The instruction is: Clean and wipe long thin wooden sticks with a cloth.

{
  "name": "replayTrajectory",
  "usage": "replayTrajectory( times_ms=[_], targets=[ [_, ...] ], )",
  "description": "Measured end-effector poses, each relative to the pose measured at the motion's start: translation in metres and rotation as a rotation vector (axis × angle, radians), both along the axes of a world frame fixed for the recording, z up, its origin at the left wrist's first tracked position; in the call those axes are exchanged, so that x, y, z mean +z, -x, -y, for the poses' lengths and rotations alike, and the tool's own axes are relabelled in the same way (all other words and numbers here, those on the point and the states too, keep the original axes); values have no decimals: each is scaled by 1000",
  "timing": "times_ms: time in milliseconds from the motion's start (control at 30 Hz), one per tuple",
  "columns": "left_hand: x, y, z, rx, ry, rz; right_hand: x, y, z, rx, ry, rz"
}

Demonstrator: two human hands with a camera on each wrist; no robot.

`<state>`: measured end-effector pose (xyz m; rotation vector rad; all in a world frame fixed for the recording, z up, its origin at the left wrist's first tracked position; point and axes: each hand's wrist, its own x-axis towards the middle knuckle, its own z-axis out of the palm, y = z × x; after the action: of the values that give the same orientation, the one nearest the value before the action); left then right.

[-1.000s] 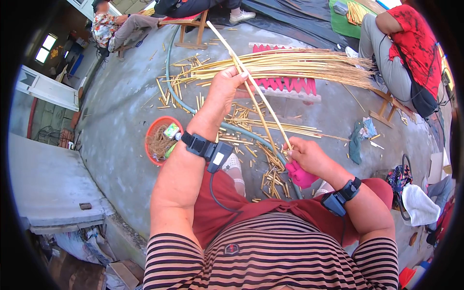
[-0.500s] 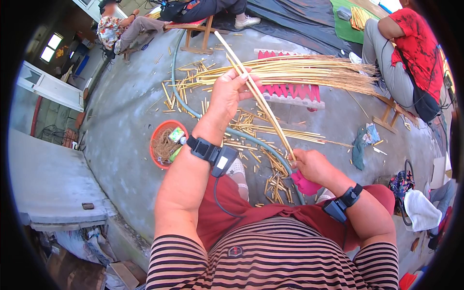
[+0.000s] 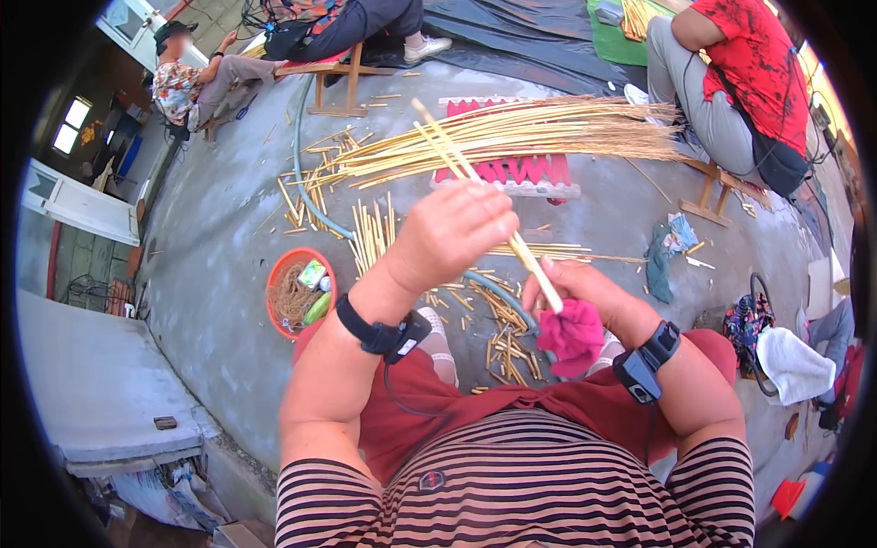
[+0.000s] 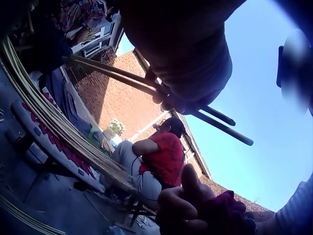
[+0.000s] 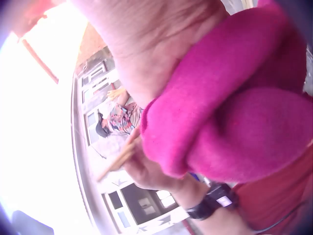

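Note:
Two pale stalks [image 3: 532, 265] run at a slant through the left hand [image 3: 454, 228], whose fingers curl round them; their lower ends reach down near the right hand. In the left wrist view the stalks [image 4: 222, 128] stick out on both sides of the left hand [image 4: 183, 73]. The right hand [image 3: 589, 290] grips a bunched pink cloth [image 3: 573, 338], which fills much of the right wrist view as pink folds [image 5: 230, 112]. Whether the right fingers touch the stalks cannot be told.
A long bundle of stalks [image 3: 512, 128] lies across a low pink-topped stand [image 3: 548, 189]. Cut pieces and a hose [image 3: 301, 151] are on the floor, with an orange basket [image 3: 332, 265] at left. A person in red [image 3: 763, 73] sits at upper right.
The left hand has turned over, its back now up, and come lower and nearer the right hand, with the stalks. The right hand's fingers have left the stalks' lower end; more pink cloth shows.

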<state>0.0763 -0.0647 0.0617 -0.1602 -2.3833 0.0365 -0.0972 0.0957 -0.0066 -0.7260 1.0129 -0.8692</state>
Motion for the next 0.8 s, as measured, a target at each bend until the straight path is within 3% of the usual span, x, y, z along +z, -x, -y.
replayTrajectory(
  times_ms=[100,233,367,433,500,600,733,800],
  targets=[
    [-10,5,-28,-64,116,104,54,0,-9,125,-111,509],
    [-18,8,-33,-83,168,137,47,-1,-14,148,-80,234],
    [-1,1,-10,61,132,20,43,5,-8,-100,-25,157],
    [-6,-4,12,191,-206,-115,33,15,-5,-198,65,111],
    [4,-9,18,447,-939,-171,30,20,-4,-281,105,56],
    [-1,-16,54,138,-1877,-361,26,17,1,-314,189,-129],
    [-42,-17,76,106,-2127,-209,9,6,10,-154,134,-224],
    [-50,-10,76,173,-2129,-152,-1,-5,10,-57,25,-75]
  ],
)
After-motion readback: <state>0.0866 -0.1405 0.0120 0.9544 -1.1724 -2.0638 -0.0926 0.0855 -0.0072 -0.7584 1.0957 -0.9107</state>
